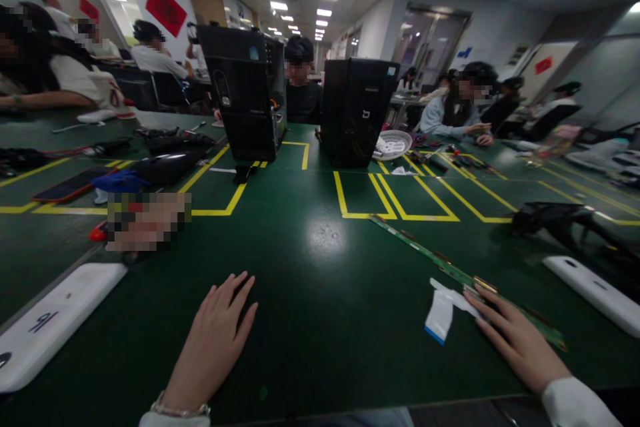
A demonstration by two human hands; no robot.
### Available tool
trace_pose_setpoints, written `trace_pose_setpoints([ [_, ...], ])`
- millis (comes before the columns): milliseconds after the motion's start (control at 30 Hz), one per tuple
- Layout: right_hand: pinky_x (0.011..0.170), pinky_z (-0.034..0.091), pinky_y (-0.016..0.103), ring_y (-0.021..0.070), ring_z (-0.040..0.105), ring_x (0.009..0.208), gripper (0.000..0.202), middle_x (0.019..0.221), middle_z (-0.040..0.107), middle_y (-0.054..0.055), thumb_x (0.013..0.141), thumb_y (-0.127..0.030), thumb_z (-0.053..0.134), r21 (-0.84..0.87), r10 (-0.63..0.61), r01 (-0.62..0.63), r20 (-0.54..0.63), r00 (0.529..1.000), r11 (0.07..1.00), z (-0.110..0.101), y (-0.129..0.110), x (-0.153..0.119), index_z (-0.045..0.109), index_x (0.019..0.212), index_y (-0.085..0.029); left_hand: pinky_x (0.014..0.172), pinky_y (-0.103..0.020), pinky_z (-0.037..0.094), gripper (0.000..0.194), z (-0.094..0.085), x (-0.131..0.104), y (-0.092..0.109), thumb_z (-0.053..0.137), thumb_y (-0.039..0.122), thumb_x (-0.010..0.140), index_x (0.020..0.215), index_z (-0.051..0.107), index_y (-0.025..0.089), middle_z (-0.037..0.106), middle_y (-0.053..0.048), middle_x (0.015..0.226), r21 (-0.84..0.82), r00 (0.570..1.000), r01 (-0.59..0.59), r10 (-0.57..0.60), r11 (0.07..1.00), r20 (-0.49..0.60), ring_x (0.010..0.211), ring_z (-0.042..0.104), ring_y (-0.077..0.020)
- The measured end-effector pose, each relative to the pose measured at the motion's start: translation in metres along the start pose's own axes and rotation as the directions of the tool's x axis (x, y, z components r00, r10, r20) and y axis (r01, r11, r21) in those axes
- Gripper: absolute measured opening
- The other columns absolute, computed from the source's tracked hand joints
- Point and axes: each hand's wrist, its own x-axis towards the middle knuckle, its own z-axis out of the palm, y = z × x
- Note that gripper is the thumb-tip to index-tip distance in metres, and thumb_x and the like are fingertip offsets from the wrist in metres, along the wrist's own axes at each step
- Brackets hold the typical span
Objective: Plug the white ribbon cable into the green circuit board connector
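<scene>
My left hand (215, 333) rests palm down on the dark green table, fingers a little spread and nothing held. On the right, a long narrow green circuit board (425, 251) lies slantwise. My right hand (520, 330) reaches over its near part, fingertips on or just above the board and thumb and forefinger apart. A white flat ribbon cable (440, 313) with a blue end runs from under those fingers onto the table. My palm covers part of the board, so I cannot tell whether the cable is fixed to it.
Two black computer towers (245, 93) (357, 113) stand at the back. A white device (60, 327) lies left, another white panel (595, 293) right, beside black plastic parts (565, 220). A blurred-out object (150, 221) sits left. Yellow tape (370, 215) marks the table. People sit beyond.
</scene>
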Motion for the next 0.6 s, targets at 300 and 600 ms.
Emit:
trace_pose_setpoints([
  [300, 0.104, 0.04, 0.05, 0.032, 0.049, 0.124, 0.06, 0.133, 0.052, 0.015, 0.088, -0.055, 0.03, -0.05, 0.3, -0.301, -0.02, 0.954, 0.952, 0.003, 0.025, -0.006, 0.056, 0.13, -0.02, 0.108, -0.052, 0.034, 0.054, -0.004, 0.002, 0.004, 0.035, 0.046, 0.093, 0.137, 0.047, 0.018, 0.046, -0.011, 0.143, -0.014, 1.0, 0.008, -0.008, 1.0, -0.001, 0.133, 0.04, -0.0296],
  [600, 0.105, 0.038, 0.046, 0.0336, 0.049, 0.124, 0.063, 0.131, 0.053, 0.02, 0.086, -0.05, 0.026, -0.183, 0.489, -0.468, 0.085, 0.868, 0.864, -0.004, 0.049, 0.034, 0.055, 0.13, -0.016, 0.109, -0.051, 0.033, 0.053, -0.004, 0.001, 0.004, 0.037, 0.045, 0.092, 0.137, 0.047, 0.019, 0.047, -0.011, 0.143, -0.025, 1.0, 0.008, -0.008, 1.0, -0.015, 0.132, 0.041, -0.0292],
])
